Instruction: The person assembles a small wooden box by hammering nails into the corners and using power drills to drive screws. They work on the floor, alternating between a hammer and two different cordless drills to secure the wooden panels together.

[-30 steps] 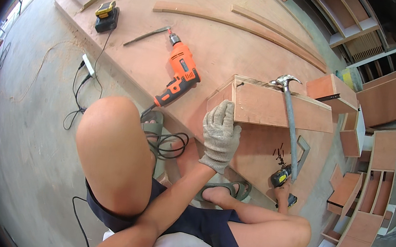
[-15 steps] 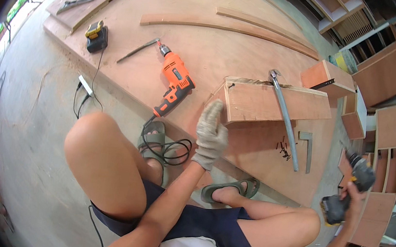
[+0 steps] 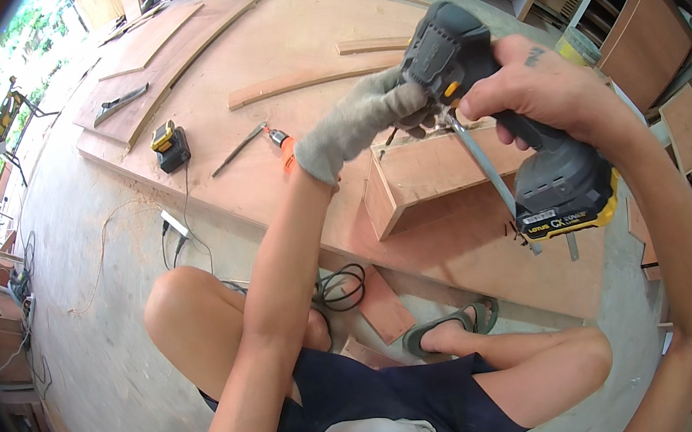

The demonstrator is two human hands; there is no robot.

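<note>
Head view: R hand wrapped round grip of cordless drill, fingers closed. L gloved hand: fingers part-curled at drill front; chuck hidden, can't tell if gripped. Drill body btwn hands. Wood box w/ hammer across top: below hands. Orange drill: partly behind L wrist. Batt. charger: well left of L hand.

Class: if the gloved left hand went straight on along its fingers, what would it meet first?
Probably the cordless drill, held by the right hand; the left hand appears close against it, though depth is unclear.
</note>
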